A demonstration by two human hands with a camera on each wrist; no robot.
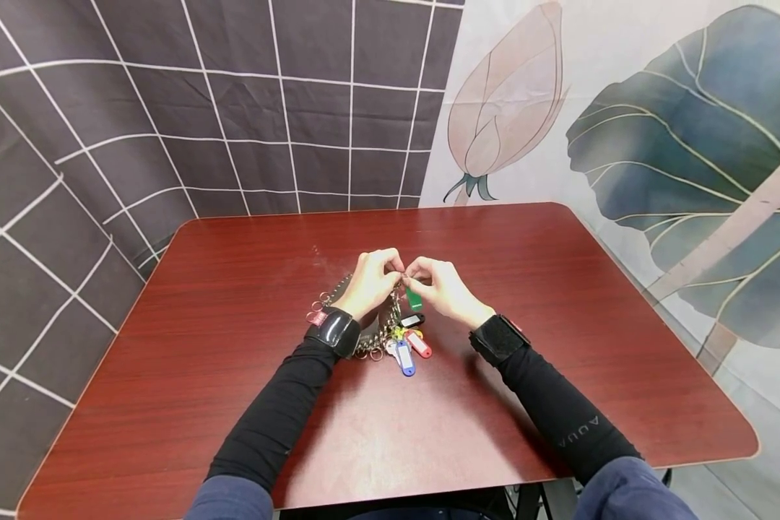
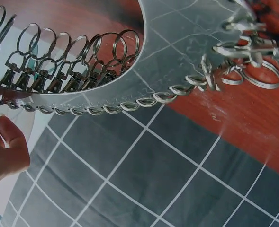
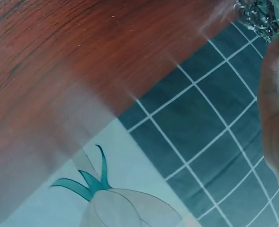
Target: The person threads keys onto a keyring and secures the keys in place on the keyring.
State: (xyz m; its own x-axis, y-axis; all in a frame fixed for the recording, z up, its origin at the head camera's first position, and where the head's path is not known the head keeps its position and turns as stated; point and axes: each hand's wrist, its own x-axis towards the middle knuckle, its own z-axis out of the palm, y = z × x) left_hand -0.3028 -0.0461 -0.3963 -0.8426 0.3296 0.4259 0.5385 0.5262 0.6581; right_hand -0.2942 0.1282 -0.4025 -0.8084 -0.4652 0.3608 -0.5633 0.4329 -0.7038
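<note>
Above the middle of the table, my left hand (image 1: pixel 372 283) and right hand (image 1: pixel 447 292) meet fingertip to fingertip. The left pinches a small metal key ring; its exact shape is hidden between the fingers. From my right thumb and fingers hangs a green key tag (image 1: pixel 414 298), with the right hand pinching its top. Under the left hand stands a curved, shiny metal band (image 2: pixel 177 42). Rows of swivel clasps (image 2: pixel 56 81) with split rings (image 2: pixel 118 45) hang along its edge. Black (image 1: pixel 412 320), red (image 1: pixel 419 344) and blue (image 1: pixel 406 358) key tags hang below the hands.
The reddish-brown table (image 1: pixel 221 347) extends around the hands on all sides. Behind it hang a dark grid-patterned cloth (image 1: pixel 318 115) and a white cloth with a flower bud (image 1: pixel 507 101). Black wrist straps (image 1: pixel 499 339) sit above both hands.
</note>
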